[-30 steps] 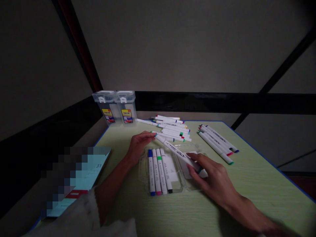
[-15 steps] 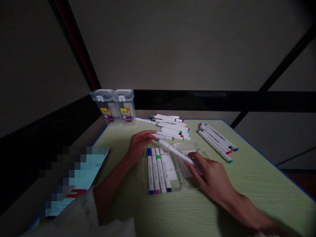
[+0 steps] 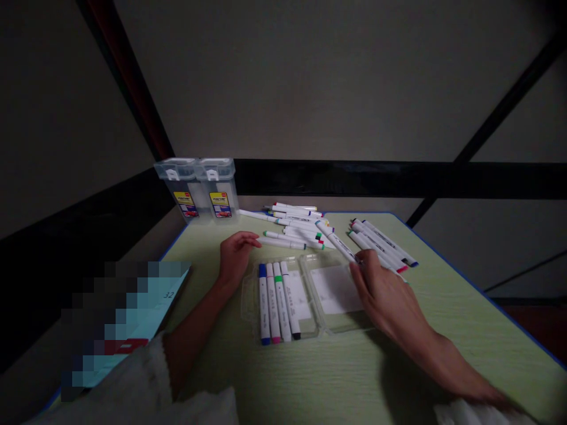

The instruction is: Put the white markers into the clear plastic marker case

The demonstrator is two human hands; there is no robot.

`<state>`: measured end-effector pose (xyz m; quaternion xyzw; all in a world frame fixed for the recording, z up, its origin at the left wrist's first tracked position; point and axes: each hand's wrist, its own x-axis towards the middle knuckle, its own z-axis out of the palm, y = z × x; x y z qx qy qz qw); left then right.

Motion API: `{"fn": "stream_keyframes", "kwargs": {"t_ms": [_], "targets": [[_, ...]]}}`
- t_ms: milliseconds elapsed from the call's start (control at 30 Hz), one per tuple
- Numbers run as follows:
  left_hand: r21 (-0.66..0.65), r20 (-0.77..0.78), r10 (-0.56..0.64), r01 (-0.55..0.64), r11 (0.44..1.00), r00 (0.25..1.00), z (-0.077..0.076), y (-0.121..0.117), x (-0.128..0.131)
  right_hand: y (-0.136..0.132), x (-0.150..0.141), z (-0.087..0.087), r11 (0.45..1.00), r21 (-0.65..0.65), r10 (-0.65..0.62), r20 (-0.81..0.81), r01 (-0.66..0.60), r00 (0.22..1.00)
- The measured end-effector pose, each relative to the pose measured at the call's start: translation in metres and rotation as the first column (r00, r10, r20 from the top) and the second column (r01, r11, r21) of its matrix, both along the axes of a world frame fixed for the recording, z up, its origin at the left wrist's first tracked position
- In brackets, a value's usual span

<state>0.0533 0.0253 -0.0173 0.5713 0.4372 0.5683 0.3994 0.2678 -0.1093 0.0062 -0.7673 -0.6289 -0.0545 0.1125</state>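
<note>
plainly, the right hand (image 3: 390, 295) grips a marker (image 3: 337, 242); whether the left hand (image 3: 234, 257) does too, i cannot tell.

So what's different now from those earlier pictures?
The right hand has moved right, toward the group of markers on that side, carrying its marker. The left hand, whose fingertips were at that marker's far end, has let go of it. The four markers in the open case and the two clear boxes stayed put.
</note>
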Motion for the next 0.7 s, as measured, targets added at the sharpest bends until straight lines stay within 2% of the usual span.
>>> {"fn": "stream_keyframes", "kwargs": {"t_ms": [267,700], "targets": [[-0.065,0.07,-0.064,0.068,0.996,0.996,0.001,-0.002,0.003,0.007,0.028,-0.001,0.978,-0.127,-0.139,0.186,0.164,0.973],[-0.083,0.058,-0.107,0.111,0.99,0.993,0.0,-0.002,0.004,0.011,0.037,-0.009,0.96,-0.214,-0.147,0.156,0.179,0.977]]}}
